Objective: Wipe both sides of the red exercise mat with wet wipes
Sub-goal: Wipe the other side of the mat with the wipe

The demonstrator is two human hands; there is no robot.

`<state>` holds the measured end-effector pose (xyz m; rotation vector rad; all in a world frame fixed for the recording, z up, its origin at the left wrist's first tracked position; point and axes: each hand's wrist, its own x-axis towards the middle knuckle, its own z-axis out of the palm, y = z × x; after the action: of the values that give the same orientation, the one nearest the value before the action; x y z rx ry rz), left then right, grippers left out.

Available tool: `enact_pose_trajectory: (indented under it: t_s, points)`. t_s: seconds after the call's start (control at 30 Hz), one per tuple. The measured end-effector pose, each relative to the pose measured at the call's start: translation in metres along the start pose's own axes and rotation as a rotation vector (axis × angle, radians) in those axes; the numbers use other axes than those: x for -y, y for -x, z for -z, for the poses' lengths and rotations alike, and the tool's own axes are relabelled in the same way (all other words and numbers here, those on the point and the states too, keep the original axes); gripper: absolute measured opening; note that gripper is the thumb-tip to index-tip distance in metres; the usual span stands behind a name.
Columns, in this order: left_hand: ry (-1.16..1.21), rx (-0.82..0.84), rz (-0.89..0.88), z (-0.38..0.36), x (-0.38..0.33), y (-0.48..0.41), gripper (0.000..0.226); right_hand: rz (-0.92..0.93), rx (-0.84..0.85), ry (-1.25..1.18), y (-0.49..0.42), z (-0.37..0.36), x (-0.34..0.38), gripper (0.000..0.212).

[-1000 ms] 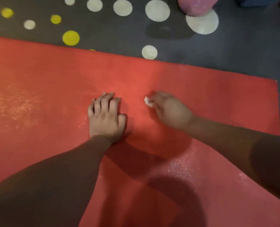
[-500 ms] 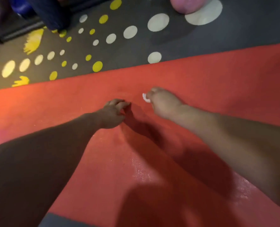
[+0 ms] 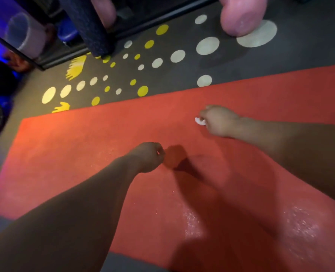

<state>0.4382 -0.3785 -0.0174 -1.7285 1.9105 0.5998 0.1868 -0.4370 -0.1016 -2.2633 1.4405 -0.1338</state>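
You are looking down at a dark grey floor [image 3: 280, 61] that is carrying the red mat [image 3: 104, 144].
The mat is lying flat on it, its far edge running just beside a scatter of white and yellow dots [image 3: 207, 45] marked on the floor. Farther off, a pink rounded thing [image 3: 241, 16] is resting at the edge of the largest white dot, and a dark post [image 3: 92, 32] is standing to its left. Shiny patches [image 3: 192, 222] are glinting on the mat's near part.

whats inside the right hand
The right hand curls round a white wet wipe; only a bit sticks out at the fingers, over the red mat. The rest is covered by the hand.
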Motion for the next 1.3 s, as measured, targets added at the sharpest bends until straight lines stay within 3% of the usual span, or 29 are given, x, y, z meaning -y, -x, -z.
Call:
enact_pose_trajectory:
  t_s: [0.1,0.2,0.3,0.37,0.43,0.5,0.57,0.7,0.77,0.83,0.93,0.97,1.07,1.17,1.23,1.3]
  points:
    - [0.006,0.086,0.014,-0.013,0.01,0.005,0.033,-0.026,-0.01,0.006,0.023,-0.014,-0.008,0.02]
    - [-0.059,0.255,0.049,-0.014,0.014,0.012,0.044,0.099,0.102,-0.042,0.078,-0.049,0.024,0.019]
    - [-0.052,0.218,0.045,-0.005,0.014,0.009,0.04,0.348,0.35,-0.088,0.116,-0.062,0.057,0.021]
    - [-0.017,0.138,0.025,0.003,0.011,0.007,0.036,0.444,0.404,-0.075,0.117,-0.059,0.066,0.017]
    - [0.025,0.075,-0.004,0.006,0.007,0.001,0.034,0.414,0.284,-0.01,0.097,-0.048,0.062,0.015]
    - [0.047,0.048,-0.03,0.003,0.003,-0.004,0.033,0.22,0.057,0.039,0.07,-0.039,0.046,0.025]
    - [0.059,0.069,-0.048,-0.008,0.002,-0.007,0.035,0.011,-0.047,0.048,0.05,-0.036,0.03,0.029]
    - [0.016,0.209,-0.064,-0.047,0.02,-0.007,0.05,-0.05,0.087,-0.007,0.061,-0.065,0.045,0.037]
    - [0.009,0.269,-0.054,-0.069,0.039,-0.006,0.068,0.088,0.139,-0.062,0.087,-0.087,0.068,0.037]
    - [0.028,0.334,-0.05,-0.083,0.053,-0.002,0.084,0.252,0.269,-0.102,0.11,-0.103,0.092,0.024]
    - [0.019,0.367,-0.052,-0.083,0.056,-0.002,0.09,0.325,0.442,-0.243,0.112,-0.096,0.108,0.015]
    - [0.016,0.368,-0.053,-0.08,0.055,-0.003,0.089,0.303,0.398,-0.287,0.104,-0.09,0.111,0.014]
    - [0.022,0.369,-0.042,-0.077,0.054,-0.005,0.087,0.094,0.059,-0.353,0.068,-0.071,0.099,0.026]
    - [0.067,0.335,-0.051,-0.076,0.055,-0.006,0.081,-0.109,0.038,-0.123,0.037,-0.062,0.066,0.022]
    - [0.122,0.259,-0.056,-0.074,0.053,-0.008,0.068,-0.134,-0.039,0.032,0.033,-0.057,0.049,0.039]
    - [0.166,0.203,-0.05,-0.071,0.052,-0.01,0.058,-0.029,-0.162,0.048,0.038,-0.06,0.043,0.046]
